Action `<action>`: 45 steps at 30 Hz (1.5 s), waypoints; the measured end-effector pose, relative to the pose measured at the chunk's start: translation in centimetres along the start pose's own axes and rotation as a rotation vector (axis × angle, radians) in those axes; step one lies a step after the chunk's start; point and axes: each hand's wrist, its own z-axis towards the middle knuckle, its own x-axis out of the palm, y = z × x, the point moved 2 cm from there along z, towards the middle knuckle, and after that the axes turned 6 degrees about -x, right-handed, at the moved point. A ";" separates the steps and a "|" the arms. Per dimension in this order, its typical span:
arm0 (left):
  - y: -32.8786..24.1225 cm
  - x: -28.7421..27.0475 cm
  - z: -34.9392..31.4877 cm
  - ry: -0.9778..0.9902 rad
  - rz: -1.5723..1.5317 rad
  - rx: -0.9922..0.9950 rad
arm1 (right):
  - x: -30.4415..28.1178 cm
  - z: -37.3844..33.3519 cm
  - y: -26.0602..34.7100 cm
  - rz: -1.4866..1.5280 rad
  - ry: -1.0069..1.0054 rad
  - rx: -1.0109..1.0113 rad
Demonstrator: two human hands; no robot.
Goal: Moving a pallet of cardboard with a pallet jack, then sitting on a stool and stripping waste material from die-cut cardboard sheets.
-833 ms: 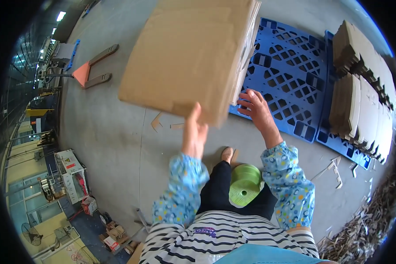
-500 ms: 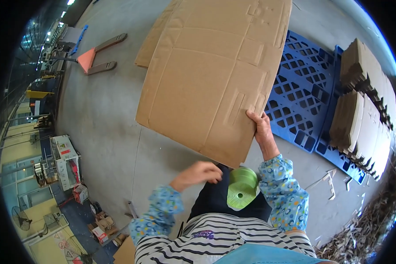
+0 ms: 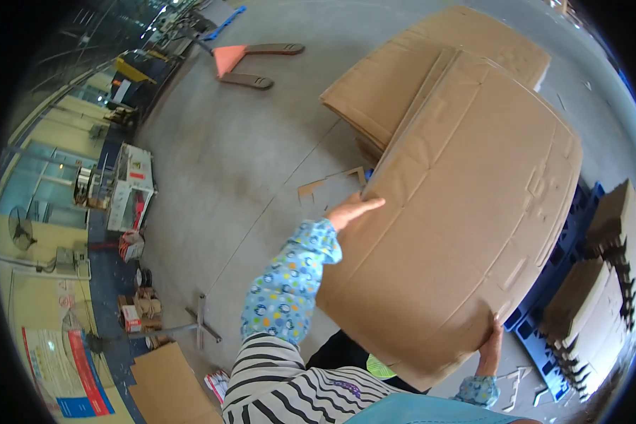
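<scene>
A large flat cardboard sheet, creased and with cut slots along its right side, spans the space in front of me. My left hand is closed on its left edge, thumb lying on top. At the lower right edge, my right hand grips the same sheet, its fingers hidden underneath. Beyond it lies a stack of similar cardboard sheets, partly covered by the held one. Under the near edge, part of a green round object shows by my legs.
On the right, cut cardboard stacks stand on a blue plastic pallet. An orange pallet jack sits at the far left. Cardboard scraps lie on the floor. A stand with a crossed base and a cardboard piece are near left.
My left hand has moved from beside the sheet onto its left edge. The view has swung left, and the sheet now sits further right and covers most of the green object.
</scene>
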 end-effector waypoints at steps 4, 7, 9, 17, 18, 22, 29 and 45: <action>3.7 2.1 -2.7 -0.287 -0.029 -0.045 | -0.6 1.5 2.6 -0.278 0.011 0.003; 11.4 7.0 -7.3 -0.461 -0.201 -0.049 | -3.9 0.1 7.3 -0.501 -0.054 -0.084; 13.4 9.7 -8.7 -0.468 -0.246 -0.055 | -4.5 -1.0 10.7 -0.599 -0.020 -0.197; 10.1 10.2 5.0 0.061 -1.077 0.052 | 4.4 -6.8 20.4 -0.748 0.129 -0.480; 10.9 12.6 6.1 -0.069 -1.172 0.013 | 4.6 -7.9 20.7 -0.760 0.133 -0.513; 19.4 19.1 5.6 -0.101 -1.151 -0.179 | -0.5 -10.9 18.6 -1.373 0.058 -0.722; 46.1 11.5 -20.3 0.227 0.727 0.245 | -5.6 -13.3 13.1 -1.550 0.218 -0.834; 54.2 37.6 4.4 1.251 1.189 -0.268 | -17.6 1.2 -8.3 -1.803 0.070 -0.592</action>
